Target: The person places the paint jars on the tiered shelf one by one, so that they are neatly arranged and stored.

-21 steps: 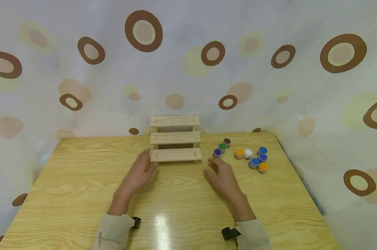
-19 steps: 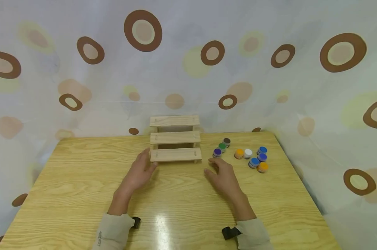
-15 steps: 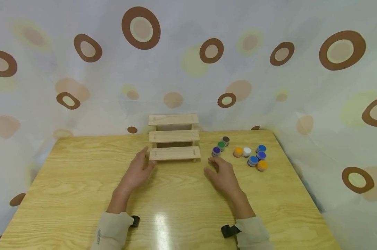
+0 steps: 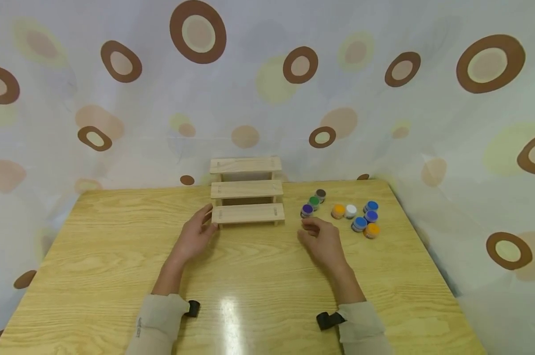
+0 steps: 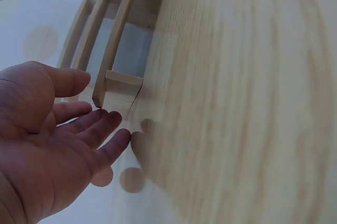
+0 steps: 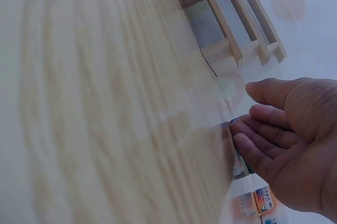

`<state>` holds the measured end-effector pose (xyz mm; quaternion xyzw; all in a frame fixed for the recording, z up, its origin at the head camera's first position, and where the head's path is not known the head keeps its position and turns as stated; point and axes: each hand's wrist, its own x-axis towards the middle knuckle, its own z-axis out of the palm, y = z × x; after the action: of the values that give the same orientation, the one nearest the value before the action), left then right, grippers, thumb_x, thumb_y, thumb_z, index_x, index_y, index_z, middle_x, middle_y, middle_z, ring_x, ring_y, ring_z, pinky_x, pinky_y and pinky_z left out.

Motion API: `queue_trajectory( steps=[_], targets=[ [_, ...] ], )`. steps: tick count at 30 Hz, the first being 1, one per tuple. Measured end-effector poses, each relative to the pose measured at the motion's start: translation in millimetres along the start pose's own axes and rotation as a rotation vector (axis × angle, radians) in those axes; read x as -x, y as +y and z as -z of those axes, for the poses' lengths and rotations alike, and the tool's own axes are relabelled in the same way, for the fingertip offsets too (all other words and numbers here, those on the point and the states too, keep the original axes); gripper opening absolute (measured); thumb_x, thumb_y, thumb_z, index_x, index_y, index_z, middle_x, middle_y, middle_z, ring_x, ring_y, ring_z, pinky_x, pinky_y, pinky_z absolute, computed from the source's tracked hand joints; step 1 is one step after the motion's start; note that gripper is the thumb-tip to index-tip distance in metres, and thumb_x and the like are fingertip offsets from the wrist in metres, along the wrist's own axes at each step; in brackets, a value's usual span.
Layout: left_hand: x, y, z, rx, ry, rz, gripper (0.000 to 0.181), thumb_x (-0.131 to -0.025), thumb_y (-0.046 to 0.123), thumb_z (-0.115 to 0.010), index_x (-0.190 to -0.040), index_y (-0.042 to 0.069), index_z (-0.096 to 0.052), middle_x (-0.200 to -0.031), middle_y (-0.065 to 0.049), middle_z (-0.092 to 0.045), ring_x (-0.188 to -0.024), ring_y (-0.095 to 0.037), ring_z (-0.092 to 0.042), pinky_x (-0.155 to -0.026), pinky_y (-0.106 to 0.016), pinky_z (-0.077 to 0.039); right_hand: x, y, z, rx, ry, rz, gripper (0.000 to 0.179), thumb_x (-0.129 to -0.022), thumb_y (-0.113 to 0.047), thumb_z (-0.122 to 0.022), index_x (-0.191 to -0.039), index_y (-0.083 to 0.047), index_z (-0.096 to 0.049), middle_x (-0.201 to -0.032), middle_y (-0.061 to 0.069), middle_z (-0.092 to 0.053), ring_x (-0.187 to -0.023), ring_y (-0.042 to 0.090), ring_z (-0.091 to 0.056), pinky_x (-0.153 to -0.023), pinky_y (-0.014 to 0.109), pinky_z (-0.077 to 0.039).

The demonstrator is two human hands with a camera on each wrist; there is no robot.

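Note:
A three-step wooden rack point(image 4: 248, 213) stands at the back of the table. My left hand point(image 4: 195, 236) is at the left end of its lowest step, fingers loosely bent and holding nothing. In the left wrist view the fingertips point(image 5: 113, 118) lie close to the step's end; whether they touch cannot be told. My right hand point(image 4: 324, 242) is just in front of a purple-lidded paint jar point(image 4: 307, 211), thumb and fingers apart and nothing between them. Behind that jar stand a green-lidded jar point(image 4: 314, 202) and a brown-lidded jar point(image 4: 320, 195).
Further right stand an orange-lidded jar point(image 4: 338, 211), a white-lidded jar point(image 4: 351, 211), several blue-lidded jars point(image 4: 359, 224) and another orange-lidded jar point(image 4: 372, 230). A patterned sheet point(image 4: 245, 98) hangs behind the wood-grain table point(image 4: 258, 286).
My right hand has moved slightly right, and its thumb and fingers have come a little nearer each other. The head view has tilted down slightly. The rack and jars stay in place.

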<state>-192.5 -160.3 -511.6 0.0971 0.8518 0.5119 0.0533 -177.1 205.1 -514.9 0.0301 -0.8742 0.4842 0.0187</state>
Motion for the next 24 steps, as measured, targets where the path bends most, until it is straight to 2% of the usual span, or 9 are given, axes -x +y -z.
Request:
queue_trajectory(
  steps=[6, 11, 17, 24],
  targets=[
    [-2.2, -7.8, 0.3, 0.066, 0.009, 0.043, 0.058, -0.113, 0.014, -0.054, -0.166, 0.006, -0.032, -0.167, -0.022, -0.037, -0.149, -0.040, -0.044, -0.116, -0.050, -0.048, -4.6, 8, 5, -0.012, 0.078, -0.019, 0.030, -0.099, -0.010, -0.075, -0.126, 0.003, -0.072, -0.120, 0.018, -0.075, -0.109, 0.031, -0.073, -0.095, 0.040, -0.063],
    [-4.6, -16.1, 2.0, 0.138, -0.003, 0.033, 0.057, -0.112, 0.014, -0.055, -0.165, 0.008, -0.035, -0.164, -0.020, -0.042, -0.149, -0.040, -0.045, -0.117, -0.050, -0.046, -5.6, 12, 5, -0.054, 0.125, -0.042, 0.030, -0.099, -0.010, -0.075, -0.125, 0.003, -0.073, -0.116, 0.018, -0.075, -0.107, 0.032, -0.074, -0.091, 0.032, -0.063],
    [-7.3, -25.7, 4.8, 0.220, -0.030, 0.019, 0.057, -0.111, 0.012, -0.056, -0.164, 0.006, -0.035, -0.160, -0.023, -0.046, -0.149, -0.040, -0.043, -0.120, -0.054, -0.042, -10.3, 19, 3, -0.074, 0.190, -0.055, 0.029, -0.099, -0.010, -0.076, -0.124, 0.003, -0.073, -0.114, 0.020, -0.075, -0.105, 0.032, -0.073, -0.083, 0.017, -0.059],
    [-8.5, -26.2, 5.7, 0.248, -0.035, 0.003, 0.057, -0.112, 0.010, -0.055, -0.164, 0.004, -0.034, -0.161, -0.023, -0.044, -0.150, -0.038, -0.043, -0.121, -0.052, -0.039, -18.9, 26, 0, -0.107, 0.256, -0.048, 0.030, -0.098, -0.008, -0.077, -0.125, 0.003, -0.072, -0.115, 0.020, -0.075, -0.106, 0.033, -0.073, -0.082, 0.012, -0.058]
  ],
)
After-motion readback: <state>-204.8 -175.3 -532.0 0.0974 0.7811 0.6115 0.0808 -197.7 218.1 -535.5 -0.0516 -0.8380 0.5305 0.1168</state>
